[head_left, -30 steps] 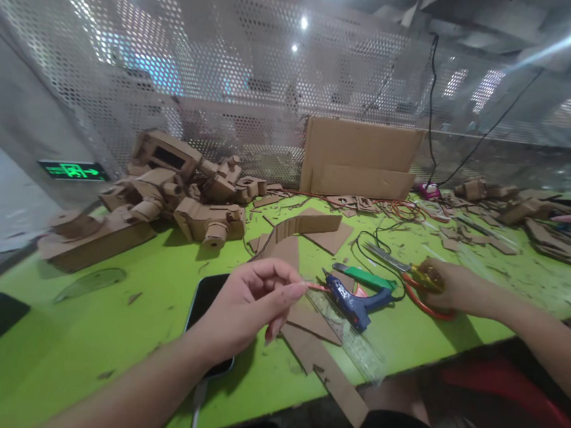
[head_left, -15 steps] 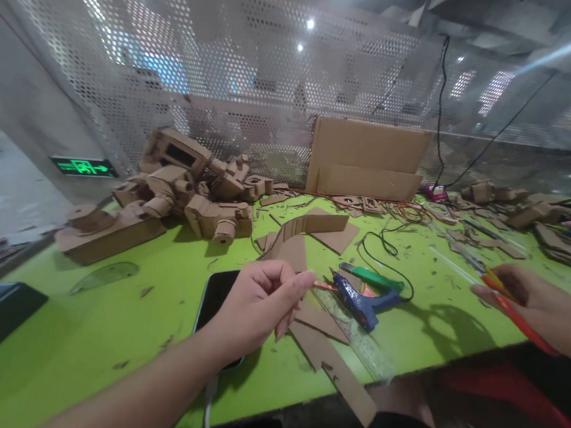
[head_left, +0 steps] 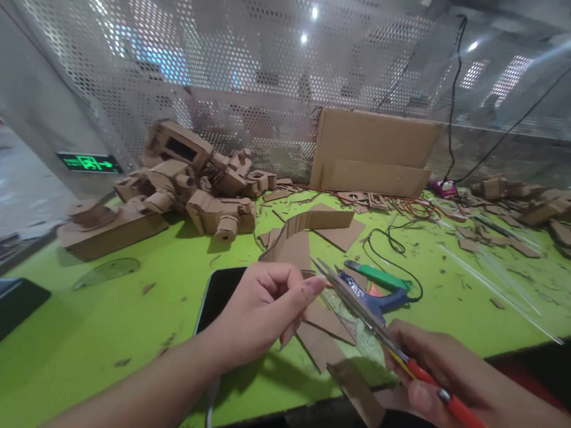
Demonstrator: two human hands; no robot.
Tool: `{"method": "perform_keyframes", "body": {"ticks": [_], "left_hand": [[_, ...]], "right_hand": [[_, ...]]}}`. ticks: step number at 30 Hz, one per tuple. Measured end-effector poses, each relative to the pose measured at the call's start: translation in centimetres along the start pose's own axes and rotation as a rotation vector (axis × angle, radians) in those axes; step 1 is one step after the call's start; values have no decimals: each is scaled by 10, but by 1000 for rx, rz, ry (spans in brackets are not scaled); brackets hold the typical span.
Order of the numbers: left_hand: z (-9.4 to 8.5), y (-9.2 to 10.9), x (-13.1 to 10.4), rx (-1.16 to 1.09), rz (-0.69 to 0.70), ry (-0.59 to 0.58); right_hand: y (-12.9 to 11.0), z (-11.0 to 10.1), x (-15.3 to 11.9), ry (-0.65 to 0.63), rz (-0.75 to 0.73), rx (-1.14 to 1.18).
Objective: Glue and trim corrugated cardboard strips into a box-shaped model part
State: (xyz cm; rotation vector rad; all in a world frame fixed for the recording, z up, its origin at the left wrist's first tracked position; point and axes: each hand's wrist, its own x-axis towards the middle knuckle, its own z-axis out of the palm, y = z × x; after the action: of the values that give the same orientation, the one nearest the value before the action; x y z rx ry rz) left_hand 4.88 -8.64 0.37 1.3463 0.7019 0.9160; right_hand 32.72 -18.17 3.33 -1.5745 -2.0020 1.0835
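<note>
My right hand (head_left: 444,362) grips a pair of scissors (head_left: 357,302) with red and yellow handles. Their blades point up and left, slightly apart, with the tips close to my left fingertips. My left hand (head_left: 268,308) is closed in a pinch over the table; a small reddish bit shows by its fingertips, too unclear to name. Behind the blades lie a blue glue gun (head_left: 387,302), partly covered, and a green-handled cutter (head_left: 379,275). Flat cardboard pieces (head_left: 321,349) and a clear ruler (head_left: 371,352) lie below the scissors. Under my left wrist rests a dark phone (head_left: 217,294) with a white cable.
Cardboard models (head_left: 169,185) are heaped at the back left of the green table (head_left: 83,330). A curved cardboard strip (head_left: 309,222) stands mid-table, with a large cardboard sheet (head_left: 380,142) leaning behind. Clear sticks (head_left: 501,294) and scraps lie right. A dark case (head_left: 1,313) sits left.
My right hand has brought the scissors leftward from the table's right side, up to my left fingertips. My left hand keeps its pinch, nearly still. The view has shifted slightly.
</note>
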Motion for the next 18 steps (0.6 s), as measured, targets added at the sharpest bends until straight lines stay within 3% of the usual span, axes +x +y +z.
{"method": "perform_keyframes", "body": {"ticks": [4,9,18], "left_hand": [[0,-2,1,-25,-32,4],[1,-4,2,-46,-44,-8],[-1,-1,1,-25,-53,-16]], "right_hand": [[-6,0,4,-94,34,59],[-10,2,6,-45,30,68],[-11,1,11,-129,12,64]]}}
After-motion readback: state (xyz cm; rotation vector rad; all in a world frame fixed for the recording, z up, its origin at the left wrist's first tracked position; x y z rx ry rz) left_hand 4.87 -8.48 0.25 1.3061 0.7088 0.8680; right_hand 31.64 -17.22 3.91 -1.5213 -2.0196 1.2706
